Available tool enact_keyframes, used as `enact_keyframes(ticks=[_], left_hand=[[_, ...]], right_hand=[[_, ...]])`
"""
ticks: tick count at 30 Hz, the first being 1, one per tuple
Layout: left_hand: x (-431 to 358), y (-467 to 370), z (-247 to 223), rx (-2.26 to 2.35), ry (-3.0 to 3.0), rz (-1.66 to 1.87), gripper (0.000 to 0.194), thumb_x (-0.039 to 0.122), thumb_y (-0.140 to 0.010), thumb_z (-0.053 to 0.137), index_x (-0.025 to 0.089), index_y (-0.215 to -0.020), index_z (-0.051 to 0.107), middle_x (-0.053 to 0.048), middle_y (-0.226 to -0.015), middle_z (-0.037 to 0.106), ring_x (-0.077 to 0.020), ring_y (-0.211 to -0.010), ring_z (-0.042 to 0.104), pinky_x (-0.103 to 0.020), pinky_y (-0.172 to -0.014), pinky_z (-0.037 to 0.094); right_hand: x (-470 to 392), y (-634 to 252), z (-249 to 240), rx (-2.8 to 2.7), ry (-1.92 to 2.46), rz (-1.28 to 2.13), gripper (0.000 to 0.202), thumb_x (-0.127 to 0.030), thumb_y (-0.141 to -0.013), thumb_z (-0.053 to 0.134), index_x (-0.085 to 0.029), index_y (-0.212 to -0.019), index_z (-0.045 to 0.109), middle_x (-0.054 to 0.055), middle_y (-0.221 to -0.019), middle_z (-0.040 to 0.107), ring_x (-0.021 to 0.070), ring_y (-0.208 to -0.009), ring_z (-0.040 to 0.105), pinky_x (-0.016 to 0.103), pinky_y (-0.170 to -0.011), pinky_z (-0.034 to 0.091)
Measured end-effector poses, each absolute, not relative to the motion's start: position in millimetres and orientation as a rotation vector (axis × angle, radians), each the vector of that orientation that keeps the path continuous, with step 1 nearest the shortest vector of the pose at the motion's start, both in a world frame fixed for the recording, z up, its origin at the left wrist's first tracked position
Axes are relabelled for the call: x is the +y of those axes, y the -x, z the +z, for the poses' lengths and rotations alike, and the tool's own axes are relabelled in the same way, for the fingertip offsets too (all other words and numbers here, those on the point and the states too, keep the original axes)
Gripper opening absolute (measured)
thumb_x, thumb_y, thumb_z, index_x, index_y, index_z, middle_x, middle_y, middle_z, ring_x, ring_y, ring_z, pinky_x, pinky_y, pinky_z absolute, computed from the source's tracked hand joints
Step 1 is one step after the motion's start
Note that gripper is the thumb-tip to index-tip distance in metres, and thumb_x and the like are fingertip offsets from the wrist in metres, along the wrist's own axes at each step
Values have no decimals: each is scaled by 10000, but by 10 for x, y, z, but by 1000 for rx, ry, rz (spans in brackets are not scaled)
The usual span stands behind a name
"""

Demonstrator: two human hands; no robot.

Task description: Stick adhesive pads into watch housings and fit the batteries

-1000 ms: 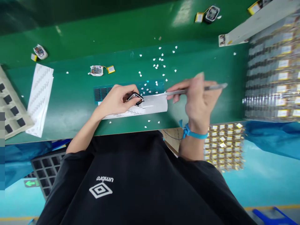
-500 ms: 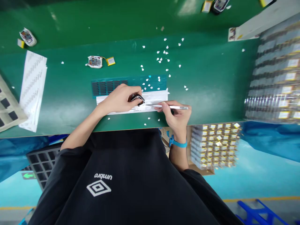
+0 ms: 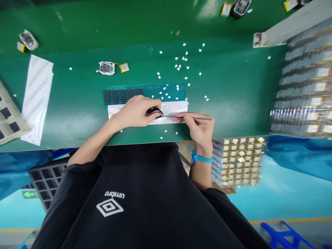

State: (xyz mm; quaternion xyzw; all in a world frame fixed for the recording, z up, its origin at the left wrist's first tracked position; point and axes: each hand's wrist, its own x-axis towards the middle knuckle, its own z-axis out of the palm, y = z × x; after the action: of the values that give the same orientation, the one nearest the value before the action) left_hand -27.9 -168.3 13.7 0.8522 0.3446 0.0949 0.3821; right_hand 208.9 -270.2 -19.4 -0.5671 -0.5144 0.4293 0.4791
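My left hand (image 3: pixel 138 111) is closed on a small black device (image 3: pixel 155 111), gripping it between thumb and fingers above a white printed sheet (image 3: pixel 176 107). In my right hand (image 3: pixel 201 127) is a thin pointed tool (image 3: pixel 198 118), pinched between thumb and fingers, its tip at the right end of the device. Behind the sheet lies a teal strip (image 3: pixel 147 89) with rows of dark pieces (image 3: pixel 121 96). The inner side of the device is too small to make out.
Small white stickers (image 3: pixel 177 67) are scattered behind the sheet. An opened white device (image 3: pixel 107 68) with a yellow battery (image 3: pixel 123 67) lies back left. White sheets (image 3: pixel 37 98) are at left, stacked clear trays (image 3: pixel 303 90) at right, and a grey bracket (image 3: pixel 290 26) behind them.
Both hands, the device and the tool have shifted slightly right. The tool has turned a little and now looks darker, its tip still at the device.
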Motion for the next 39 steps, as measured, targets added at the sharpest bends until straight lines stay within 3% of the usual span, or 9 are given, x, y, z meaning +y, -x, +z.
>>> enact_keyframes(ticks=[4,7,10,14,21,27,39], left_hand=[[-1670,299,133,850,-2023,378,117,278,-915,634,208,-876,719,38,-567,598,-132,-512,555,-272,-568,366],[-1674,300,116,849,-1704,507,175,248,-954,589,204,-1080,702,60,-556,601,-130,-469,621,-254,-508,442],[-1679,300,124,754,-1470,541,320,221,-930,642,197,-1249,664,19,-762,740,-148,-574,741,-262,-555,582],[-1697,299,176,668,-1369,575,405,220,-888,750,184,-1285,673,-29,-1016,806,-198,-810,826,-350,-798,707],[-1734,291,191,632,-1344,616,452,359,-918,792,196,-1322,670,-41,-1071,820,-240,-928,840,-404,-896,725],[-1742,292,190,628,-1356,629,479,422,-921,799,198,-1325,671,-49,-1073,816,-248,-913,841,-424,-899,728],[-1759,290,190,605,-1356,661,417,279,-935,785,188,-1328,679,-43,-1068,820,-240,-901,844,-402,-881,737]], right_hand=[[-2662,-2042,-214,-1023,1313,921,238,-477,-960,757,-262,-907,845,15,-768,825,170,-621,769,284,-605,633],[-2592,-1925,-148,-948,1201,819,237,-485,-982,735,-274,-926,827,-6,-770,820,153,-604,766,257,-576,632],[-2516,-1765,-39,-953,1159,786,276,-498,-1023,671,-282,-914,803,-22,-744,796,166,-601,774,269,-537,635],[-2434,-1601,49,-1005,1236,789,365,-528,-1053,601,-251,-886,769,-7,-798,794,183,-670,798,299,-580,660],[-2362,-1532,68,-1057,1247,759,372,-531,-1070,569,-255,-910,760,-12,-750,792,157,-645,783,283,-616,660],[-2364,-1507,65,-1036,1289,756,422,-593,-1048,574,-248,-881,749,10,-758,782,198,-712,802,342,-673,687],[-2353,-1492,82,-1047,1258,707,395,-510,-1054,608,-218,-850,778,-1,-739,779,138,-588,750,263,-565,625]])
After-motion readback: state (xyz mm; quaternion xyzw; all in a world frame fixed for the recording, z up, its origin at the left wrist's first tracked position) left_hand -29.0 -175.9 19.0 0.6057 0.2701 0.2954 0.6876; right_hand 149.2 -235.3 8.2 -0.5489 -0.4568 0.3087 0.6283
